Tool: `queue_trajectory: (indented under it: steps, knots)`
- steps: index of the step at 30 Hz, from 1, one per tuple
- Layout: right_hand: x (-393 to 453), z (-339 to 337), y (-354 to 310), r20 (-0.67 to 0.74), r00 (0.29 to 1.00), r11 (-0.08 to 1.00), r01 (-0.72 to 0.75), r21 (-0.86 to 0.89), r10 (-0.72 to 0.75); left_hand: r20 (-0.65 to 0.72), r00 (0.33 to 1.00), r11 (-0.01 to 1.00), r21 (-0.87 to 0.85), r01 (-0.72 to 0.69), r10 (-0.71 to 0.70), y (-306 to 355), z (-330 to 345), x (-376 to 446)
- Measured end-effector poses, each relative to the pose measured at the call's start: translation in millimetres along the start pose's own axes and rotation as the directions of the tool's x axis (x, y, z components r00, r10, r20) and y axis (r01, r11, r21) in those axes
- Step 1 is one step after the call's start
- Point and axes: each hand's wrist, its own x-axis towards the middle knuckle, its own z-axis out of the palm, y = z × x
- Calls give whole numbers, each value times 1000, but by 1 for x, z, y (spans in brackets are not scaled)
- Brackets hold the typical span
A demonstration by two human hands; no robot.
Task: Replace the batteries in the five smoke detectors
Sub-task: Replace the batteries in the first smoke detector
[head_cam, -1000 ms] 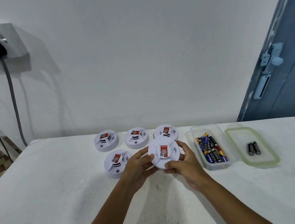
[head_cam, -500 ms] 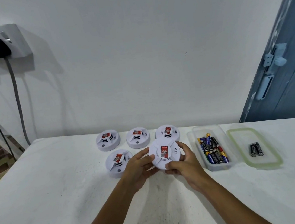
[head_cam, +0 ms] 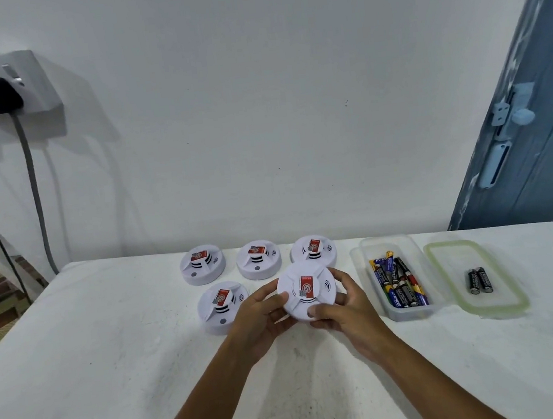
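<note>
A round white smoke detector [head_cam: 306, 288] with a red label is held face up just above the white table [head_cam: 111, 348]. My left hand [head_cam: 263, 317] grips its left rim and my right hand [head_cam: 343, 308] grips its right and front rim. Three more detectors stand in a back row: left detector [head_cam: 202, 264], middle detector [head_cam: 258, 259], right detector [head_cam: 314, 250]. A fourth resting detector [head_cam: 220, 307] lies just left of my left hand. A clear tub [head_cam: 366, 257] of several batteries sits to the right.
A clear lid [head_cam: 450, 293] with a green seal lies right of the tub, with two black batteries [head_cam: 479, 280] on it. A white wall rises behind the table. A wall socket [head_cam: 29, 82] with a black plug and cables is at upper left, a blue door [head_cam: 535, 131] at right.
The detector stays between both hands with almost no shift. The camera has drifted slightly, so the scene sits a little to the right.
</note>
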Motion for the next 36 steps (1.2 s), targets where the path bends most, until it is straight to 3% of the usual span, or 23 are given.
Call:
queue_trajectory:
  steps: [7,36]
  knots:
    - [6,-13,3,-9,996,983,-86,160,88,2,1000,998,-64,28,-28,-10,-4,3]
    - [0,-24,15,58,998,987,-6,159,-3,143,985,992,-94,-82,95,-30,-19,-4]
